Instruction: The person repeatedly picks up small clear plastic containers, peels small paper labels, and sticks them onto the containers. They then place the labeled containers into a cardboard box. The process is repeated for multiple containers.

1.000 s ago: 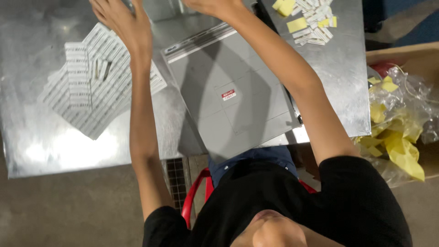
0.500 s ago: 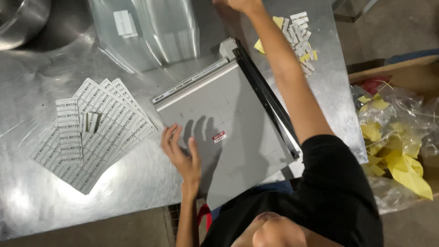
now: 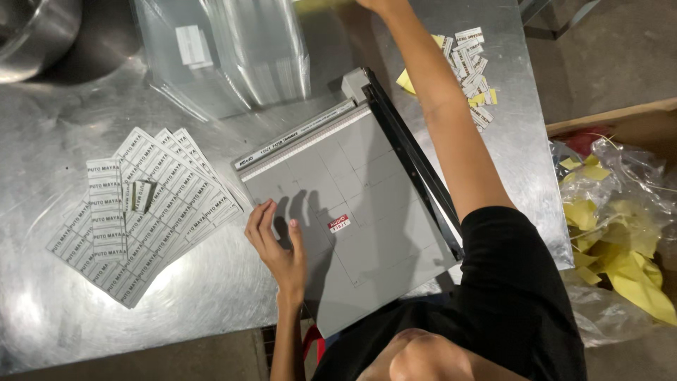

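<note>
A grey paper cutter (image 3: pixel 367 212) lies on the steel table (image 3: pixel 84 317), its black blade arm (image 3: pixel 412 159) lying down along the right side. My left hand (image 3: pixel 276 243) rests on the cutter's left edge with fingers apart and holds nothing. My right arm reaches across the blade arm toward the far side. Only the wrist end of my right hand (image 3: pixel 375 4) shows at the top edge, so its grip is hidden. Fanned sheets of printed labels (image 3: pixel 151 212) lie left of the cutter, with a small stack of cut labels (image 3: pixel 141 195) on top.
A pile of cut label pieces and yellow scraps (image 3: pixel 469 60) lies right of my forearm. Clear plastic bags (image 3: pixel 233 49) lie at the far side and a metal bowl (image 3: pixel 32 32) stands at the top left. A cardboard box with yellow scraps in plastic (image 3: pixel 620 240) stands right of the table.
My left hand came down from the far side of the table and settled on the cutter's left edge. My right arm stays stretched toward the far side.
</note>
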